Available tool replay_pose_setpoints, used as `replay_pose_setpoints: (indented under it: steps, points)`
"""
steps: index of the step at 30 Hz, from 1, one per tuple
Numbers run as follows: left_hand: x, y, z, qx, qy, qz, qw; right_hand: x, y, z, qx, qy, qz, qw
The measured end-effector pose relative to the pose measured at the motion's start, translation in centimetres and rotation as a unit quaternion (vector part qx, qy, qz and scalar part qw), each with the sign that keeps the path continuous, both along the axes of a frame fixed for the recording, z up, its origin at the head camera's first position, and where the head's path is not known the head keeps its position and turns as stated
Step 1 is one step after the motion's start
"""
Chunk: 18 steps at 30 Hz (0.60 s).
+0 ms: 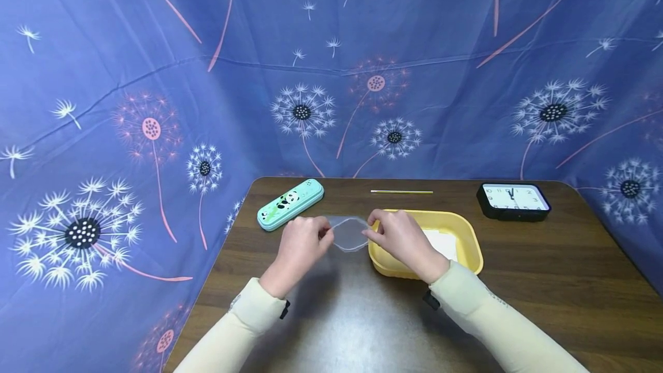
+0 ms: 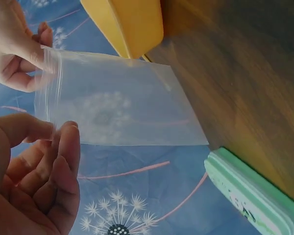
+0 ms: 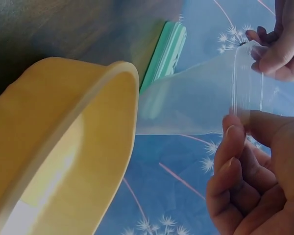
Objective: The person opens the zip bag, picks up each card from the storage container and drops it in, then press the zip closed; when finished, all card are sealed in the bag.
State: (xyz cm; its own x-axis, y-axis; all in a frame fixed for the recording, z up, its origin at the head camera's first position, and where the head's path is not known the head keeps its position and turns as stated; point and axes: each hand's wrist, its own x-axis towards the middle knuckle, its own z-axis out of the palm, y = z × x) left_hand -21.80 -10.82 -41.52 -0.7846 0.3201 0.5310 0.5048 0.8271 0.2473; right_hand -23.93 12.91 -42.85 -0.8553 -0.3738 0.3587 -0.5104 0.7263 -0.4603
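Note:
A clear zip-lock bag hangs between my two hands, its zip edge toward me and its mouth spread into a loop in the head view. My left hand pinches one side of the mouth between thumb and forefinger. On the opposite side, my right hand pinches the rim the same way, just over the left edge of a yellow basin. Through the film of the bag, the backdrop's dandelion print shows; nothing lies inside it.
A mint pencil case with a panda print lies at the back left. Behind the basin is a thin yellow pencil. White paper lies in the basin. A black-framed clock stands at the back right of the wooden table.

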Motion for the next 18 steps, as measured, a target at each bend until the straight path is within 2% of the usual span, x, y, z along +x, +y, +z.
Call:
replay_pose_setpoints:
  steps: [9, 15, 18]
  points:
    - [-0.5, 1.0, -1.0, 0.075, -0.065, -0.025, 0.9947, 0.0, 0.0, -0.5, -0.002, 0.001, -0.01, 1.0]
    - [-0.9, 0.9, -1.7, 0.151, -0.096, -0.033, 0.9833, 0.2, 0.2, -0.7, -0.002, 0.004, -0.013, 1.0]
    - [-1.0, 0.8, -1.9, 0.179, -0.098, -0.036, 0.9783, 0.3, 0.3, -0.8, 0.0, 0.015, -0.014, 1.0]
